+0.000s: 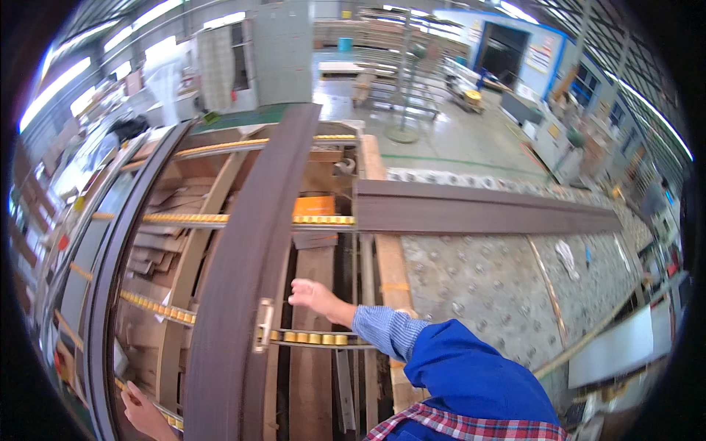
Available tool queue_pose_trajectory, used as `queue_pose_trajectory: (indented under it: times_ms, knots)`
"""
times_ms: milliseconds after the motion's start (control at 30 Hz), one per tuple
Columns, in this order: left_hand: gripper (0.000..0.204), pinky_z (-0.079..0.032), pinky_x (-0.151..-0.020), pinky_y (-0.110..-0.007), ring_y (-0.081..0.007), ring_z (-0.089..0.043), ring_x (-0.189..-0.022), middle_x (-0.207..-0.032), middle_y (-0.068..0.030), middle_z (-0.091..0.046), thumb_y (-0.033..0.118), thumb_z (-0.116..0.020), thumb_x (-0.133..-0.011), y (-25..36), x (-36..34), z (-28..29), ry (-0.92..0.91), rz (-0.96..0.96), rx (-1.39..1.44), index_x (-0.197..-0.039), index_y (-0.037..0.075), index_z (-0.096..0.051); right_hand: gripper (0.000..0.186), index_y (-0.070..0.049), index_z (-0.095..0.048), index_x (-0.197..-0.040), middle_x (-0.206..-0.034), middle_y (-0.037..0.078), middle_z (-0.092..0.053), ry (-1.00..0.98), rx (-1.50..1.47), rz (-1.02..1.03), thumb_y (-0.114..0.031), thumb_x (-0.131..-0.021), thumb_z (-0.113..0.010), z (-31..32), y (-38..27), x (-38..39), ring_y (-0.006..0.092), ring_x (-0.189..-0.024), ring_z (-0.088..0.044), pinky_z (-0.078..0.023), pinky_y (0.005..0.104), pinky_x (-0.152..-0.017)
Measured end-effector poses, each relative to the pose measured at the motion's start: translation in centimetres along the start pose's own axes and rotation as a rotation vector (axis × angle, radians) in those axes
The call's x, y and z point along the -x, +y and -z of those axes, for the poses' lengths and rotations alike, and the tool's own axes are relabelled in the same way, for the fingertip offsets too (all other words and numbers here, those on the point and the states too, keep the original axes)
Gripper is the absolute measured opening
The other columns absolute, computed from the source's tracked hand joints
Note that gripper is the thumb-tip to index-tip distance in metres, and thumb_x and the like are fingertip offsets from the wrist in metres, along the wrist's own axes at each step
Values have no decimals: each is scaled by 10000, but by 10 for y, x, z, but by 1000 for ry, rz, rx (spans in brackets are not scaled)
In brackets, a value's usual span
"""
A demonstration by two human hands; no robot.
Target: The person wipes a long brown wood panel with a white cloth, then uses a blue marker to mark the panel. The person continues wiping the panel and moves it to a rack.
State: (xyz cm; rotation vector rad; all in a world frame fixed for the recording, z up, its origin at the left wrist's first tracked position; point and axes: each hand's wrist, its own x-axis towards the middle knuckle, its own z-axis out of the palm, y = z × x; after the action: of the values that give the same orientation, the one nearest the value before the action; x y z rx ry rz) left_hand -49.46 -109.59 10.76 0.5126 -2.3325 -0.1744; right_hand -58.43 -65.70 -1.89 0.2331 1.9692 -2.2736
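A long dark brown board (246, 257) lies lengthwise before me across the roller rails of a wooden frame. In its right edge, toward the near end, sits a pale metal lock plate (263, 325). Just right of that edge my right hand (318, 298) hovers with loosely bent fingers apart, holding nothing I can see. Low at the left, my left hand (143, 413) is beside the board's left side, over a roller rail (158, 307), its fingers apart and no object visible in it. A second dark profile (125, 242) runs along the frame's left side.
Another dark brown board (471, 209) extends right from the frame over a table dotted with ball rollers (471, 294). A white glove-like item (566, 259) lies on that table. Wood offcuts (158, 250) and an orange box (315, 206) sit beneath the rails. Stacked boards (390, 40) stand behind.
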Motion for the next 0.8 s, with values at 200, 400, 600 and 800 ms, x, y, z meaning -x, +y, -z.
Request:
queue_pose_trajectory:
  times_ms: [200,400,600,800]
  knots:
    - [277,-478,-587,-432,-366,-604,-618,-690,-192,-625,262,-631,-838,159,133,41,-595,-509,379,-722,10,-633,186,-31,-613,-1041,-845,23,-652,-90,-197,-176,-121,-892,-547,74,26,212,82,-710,-595,-476,222,-623]
    - [198,-461,-634,-428,-356,-580,-706,-793,-178,-633,207,-605,-864,258,286,80,-970,-1205,920,-829,16,-643,252,-19,-618,-1035,-779,11,-628,336,-254,-220,-70,-864,-440,141,42,402,70,-636,-567,-456,208,-580]
    - [227,-468,-597,-456,-399,-577,-658,-730,-222,-615,197,-537,-896,277,386,98,-1092,-1424,1164,-843,-3,-632,205,-13,-609,-942,-720,-6,-577,581,-379,-49,-103,-845,-452,144,51,517,67,-581,-529,-427,211,-531]
    - [285,-471,-556,-484,-414,-597,-651,-734,-230,-620,285,-552,-880,313,486,173,-1206,-1666,758,-842,20,-649,219,-17,-612,-950,-716,-16,-563,878,-464,11,-91,-824,-449,191,87,666,63,-592,-521,-418,218,-529]
